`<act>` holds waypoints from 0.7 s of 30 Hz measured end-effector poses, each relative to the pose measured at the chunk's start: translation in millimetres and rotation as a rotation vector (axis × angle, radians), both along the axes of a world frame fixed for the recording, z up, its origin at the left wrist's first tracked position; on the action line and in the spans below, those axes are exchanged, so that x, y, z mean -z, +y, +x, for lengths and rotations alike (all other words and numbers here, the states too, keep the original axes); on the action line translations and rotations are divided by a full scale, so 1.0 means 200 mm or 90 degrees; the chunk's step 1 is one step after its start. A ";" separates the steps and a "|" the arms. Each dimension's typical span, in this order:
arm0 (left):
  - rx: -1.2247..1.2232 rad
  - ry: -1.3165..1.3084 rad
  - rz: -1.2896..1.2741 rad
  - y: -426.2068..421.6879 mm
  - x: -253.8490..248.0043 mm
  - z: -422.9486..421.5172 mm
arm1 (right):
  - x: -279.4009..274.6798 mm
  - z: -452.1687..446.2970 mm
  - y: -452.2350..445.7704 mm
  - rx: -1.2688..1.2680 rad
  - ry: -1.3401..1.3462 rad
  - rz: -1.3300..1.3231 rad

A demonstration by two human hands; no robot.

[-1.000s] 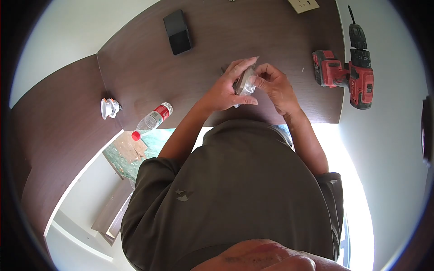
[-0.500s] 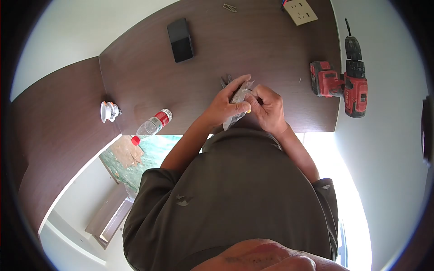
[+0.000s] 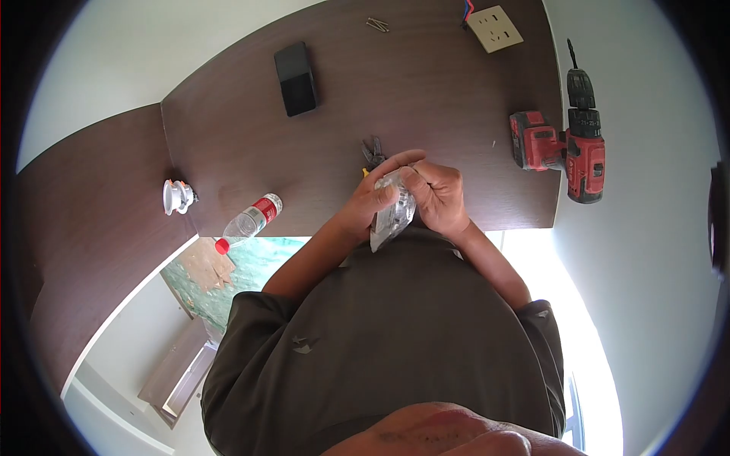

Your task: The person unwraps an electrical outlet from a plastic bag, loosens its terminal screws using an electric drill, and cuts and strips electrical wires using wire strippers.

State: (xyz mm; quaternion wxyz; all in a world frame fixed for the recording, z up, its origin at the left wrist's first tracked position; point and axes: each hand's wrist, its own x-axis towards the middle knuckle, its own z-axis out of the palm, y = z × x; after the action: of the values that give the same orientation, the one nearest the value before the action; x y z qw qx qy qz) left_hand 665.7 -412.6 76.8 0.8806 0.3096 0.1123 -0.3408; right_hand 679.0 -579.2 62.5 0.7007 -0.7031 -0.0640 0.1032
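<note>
A small clear plastic bag (image 3: pixel 394 220) with bits inside that I cannot make out hangs between my hands, close to my shirt. My left hand (image 3: pixel 368 201) is closed on its left side, thumb across the front. The fingers of my right hand (image 3: pixel 442 196) pinch the bag's upper edge; whether they also hold a small piece is hidden. Just beyond my left fingers, pliers with dark jaws (image 3: pixel 372 150) lie on the brown board, a bit of yellow handle showing.
A red cordless drill (image 3: pixel 585 159) lies at the right edge, below a beige wall socket (image 3: pixel 494 29) with wires. Several screws (image 3: pixel 377 25) and a black case (image 3: pixel 295 80) are farther back. Leftward are a plastic bottle (image 3: pixel 249 223) and white round fittings (image 3: pixel 178 197).
The bag has tilted and come lower, and my right fingers have shifted onto its top edge. The pliers show more beyond my left hand. The whole view has shifted slightly.
</note>
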 end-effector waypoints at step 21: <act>0.102 -0.350 0.191 0.14 -0.24 0.06 | -0.34 0.10 -0.04 -0.315 -0.024 0.084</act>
State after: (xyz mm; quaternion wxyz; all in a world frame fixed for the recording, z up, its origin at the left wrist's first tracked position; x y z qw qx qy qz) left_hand 678.2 -384.2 125.6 0.7929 0.5242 -0.1052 -0.2922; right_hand 699.7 -587.3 130.5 0.6969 -0.6208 -0.2540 0.2538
